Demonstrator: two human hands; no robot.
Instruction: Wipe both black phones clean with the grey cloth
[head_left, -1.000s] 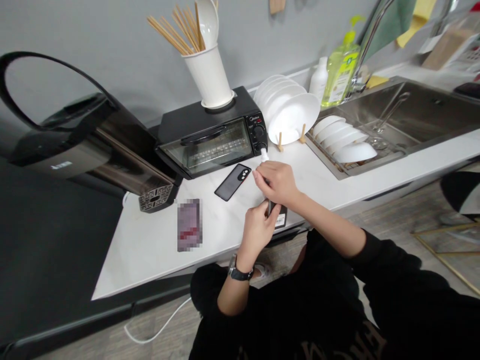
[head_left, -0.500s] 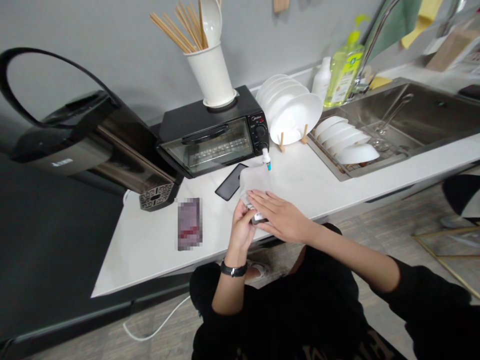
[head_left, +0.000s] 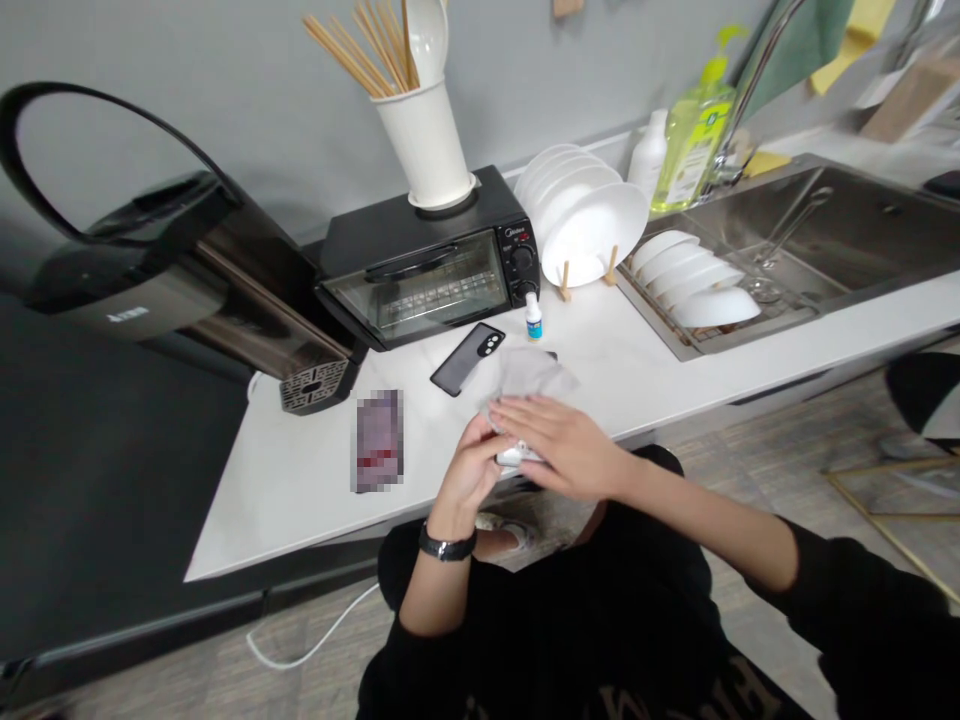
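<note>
My left hand (head_left: pixel 472 460) grips a flat object (head_left: pixel 514 457) with a pale surface, probably a phone, just over the counter's front edge. Across its top my right hand (head_left: pixel 566 445) presses a thin greyish-white cloth (head_left: pixel 536 372), fingers together over it. Much of the flat object is hidden by the hands and cloth. Beyond the cloth stands a small white bottle (head_left: pixel 533 318) with a blue label. A dark phone case or phone (head_left: pixel 461 360) with round camera openings lies to its left, partly overlapped by the cloth. A dark tip (head_left: pixel 553 356) shows past the cloth.
On the white counter (head_left: pixel 300 510) lies a blurred-out rectangular item (head_left: pixel 378 440). Behind are a black drinks dispenser (head_left: pixel 255 290), a toaster oven (head_left: pixel 427 265) carrying a white chopstick holder (head_left: pixel 424 140), and racked plates (head_left: pixel 592 235). Bowls (head_left: pixel 712 305) sit in the sink (head_left: pixel 862 240) at right.
The cloth has spread and shifted right, uncovering more of the dark case and the little bottle. Both hands have moved slightly toward my body, the left also leftward.
</note>
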